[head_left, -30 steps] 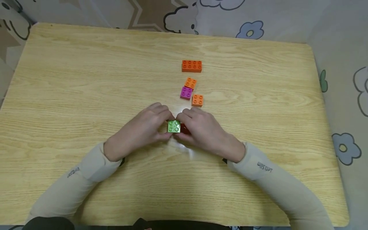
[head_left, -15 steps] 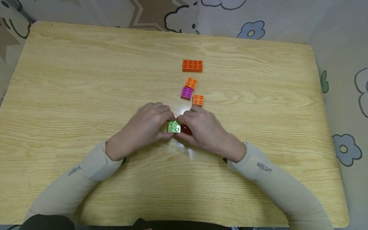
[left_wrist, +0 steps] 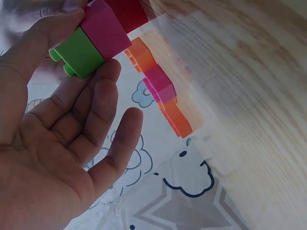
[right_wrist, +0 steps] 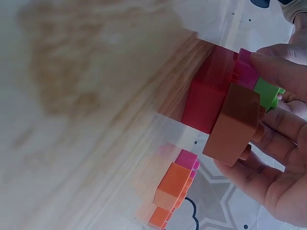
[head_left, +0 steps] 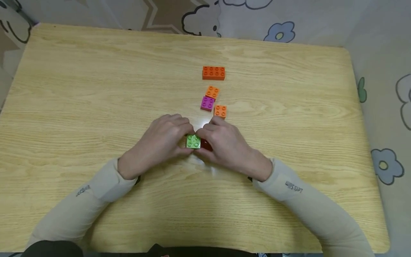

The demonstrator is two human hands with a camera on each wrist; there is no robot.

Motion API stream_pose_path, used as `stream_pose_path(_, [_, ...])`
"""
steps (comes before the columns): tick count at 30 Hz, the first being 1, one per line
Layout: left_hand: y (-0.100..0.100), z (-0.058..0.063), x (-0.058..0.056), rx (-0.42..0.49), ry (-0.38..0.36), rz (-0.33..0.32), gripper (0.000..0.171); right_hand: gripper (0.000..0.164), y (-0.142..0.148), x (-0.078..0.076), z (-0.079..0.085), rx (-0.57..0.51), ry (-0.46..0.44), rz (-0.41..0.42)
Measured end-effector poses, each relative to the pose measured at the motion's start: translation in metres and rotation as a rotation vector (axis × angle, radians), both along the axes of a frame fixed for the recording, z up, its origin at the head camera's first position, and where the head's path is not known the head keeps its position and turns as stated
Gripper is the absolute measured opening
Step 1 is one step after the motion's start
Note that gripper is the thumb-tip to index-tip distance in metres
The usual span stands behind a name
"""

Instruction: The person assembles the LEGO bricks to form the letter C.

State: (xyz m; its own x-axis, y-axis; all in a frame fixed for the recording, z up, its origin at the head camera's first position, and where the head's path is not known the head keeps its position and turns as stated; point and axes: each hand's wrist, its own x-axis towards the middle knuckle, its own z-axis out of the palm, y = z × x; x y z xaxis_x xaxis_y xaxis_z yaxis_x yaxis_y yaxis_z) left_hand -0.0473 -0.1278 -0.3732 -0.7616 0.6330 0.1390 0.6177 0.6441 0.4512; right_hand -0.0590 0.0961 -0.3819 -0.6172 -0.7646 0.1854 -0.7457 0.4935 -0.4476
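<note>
Pinching the green brick (head_left: 193, 141) with left hand (head_left: 163, 141) and right hand (head_left: 226, 146) together, between both. Extending rightward, beneath the right hand, by the red base (right_wrist: 206, 91) (end hidden). Leading farther, slightly right, to a loose orange brick (head_left: 220, 110), nearer the right hand.
</note>
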Motion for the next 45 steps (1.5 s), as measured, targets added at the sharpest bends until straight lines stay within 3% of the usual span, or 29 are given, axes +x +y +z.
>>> stream_pose_path(8, [0.004,0.0,0.0,-0.008,0.028,-0.012,0.035,0.029,0.002,0.001,-0.001,0.029,0.003,-0.023])
stream_pose_path(18, [0.01,0.003,0.001,-0.044,0.002,-0.028,0.033,0.039,0.007,0.004,-0.001,0.066,-0.006,-0.043])
stream_pose_path(23, [0.01,0.005,0.001,-0.059,-0.021,-0.023,0.036,0.046,0.023,0.005,0.001,0.117,-0.054,-0.086])
stream_pose_path(27, [0.01,0.006,0.0,-0.068,-0.033,-0.025,0.038,0.037,0.035,0.006,-0.001,0.152,-0.06,-0.11])
stream_pose_path(32, [0.01,0.006,0.0,-0.083,-0.051,-0.021,0.039,0.027,0.039,0.005,-0.006,0.136,-0.038,-0.079])
stream_pose_path(38, [0.011,0.007,0.0,-0.09,-0.077,-0.019,0.037,0.027,0.036,0.005,-0.007,0.137,-0.011,-0.061])
stream_pose_path(45, [0.009,0.007,-0.004,-0.077,-0.163,-0.002,0.034,0.028,0.035,0.003,-0.007,0.115,-0.008,-0.048])
